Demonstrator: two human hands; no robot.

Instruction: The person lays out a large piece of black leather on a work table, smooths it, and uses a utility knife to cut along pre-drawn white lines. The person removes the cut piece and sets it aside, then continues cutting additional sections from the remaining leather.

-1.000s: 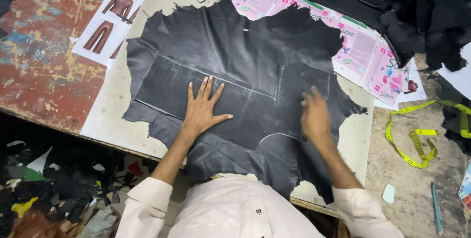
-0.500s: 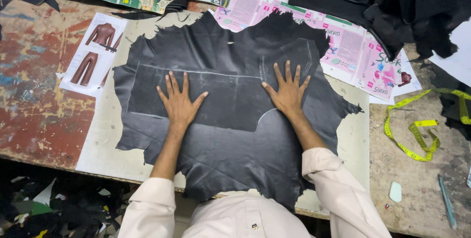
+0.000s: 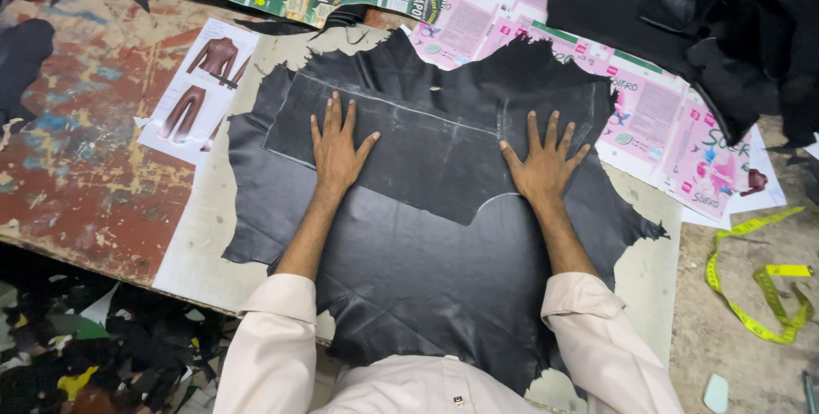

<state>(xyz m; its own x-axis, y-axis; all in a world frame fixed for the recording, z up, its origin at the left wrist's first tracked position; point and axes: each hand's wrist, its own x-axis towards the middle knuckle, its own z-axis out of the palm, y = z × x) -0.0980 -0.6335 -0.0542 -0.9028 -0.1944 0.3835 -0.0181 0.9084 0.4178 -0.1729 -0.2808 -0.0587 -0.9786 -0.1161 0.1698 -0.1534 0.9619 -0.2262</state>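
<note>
- Head view shows the left hand (image 3: 335, 151) and the right hand (image 3: 543, 165) both lying flat, palms down, on a black pattern piece (image 3: 426, 145) that rests on top of a larger black leather hide (image 3: 409, 277).
- Fingers of both hands are spread apart and stretched out; they press down and clamp nothing.
- The pattern piece is a wide shape with a pale chalk-like line along its upper edge. Its long axis runs from left to right across the table (image 3: 77, 175), so across the direction in which the forearms point.
- The left hand sits on the left half of the piece, the right hand near its right end. The fingers point away from the person, toward the far edge of the piece.
- The lower edge of the piece passes between the two wrists and comes to a point there; by the right wrist a curved cut shows.
- The hide lies over a pale board (image 3: 213, 235) and its near part hangs toward the person's body.
- A sheet with jacket drawings (image 3: 200, 90) lies to the left of the hide, near the left hand but not touching it.
- A yellow measuring tape (image 3: 755, 282) lies well apart on the right side, nearer to the right hand.
- Pink printed sheets (image 3: 657, 115) lie beyond the hide, under its far right edge.
</note>
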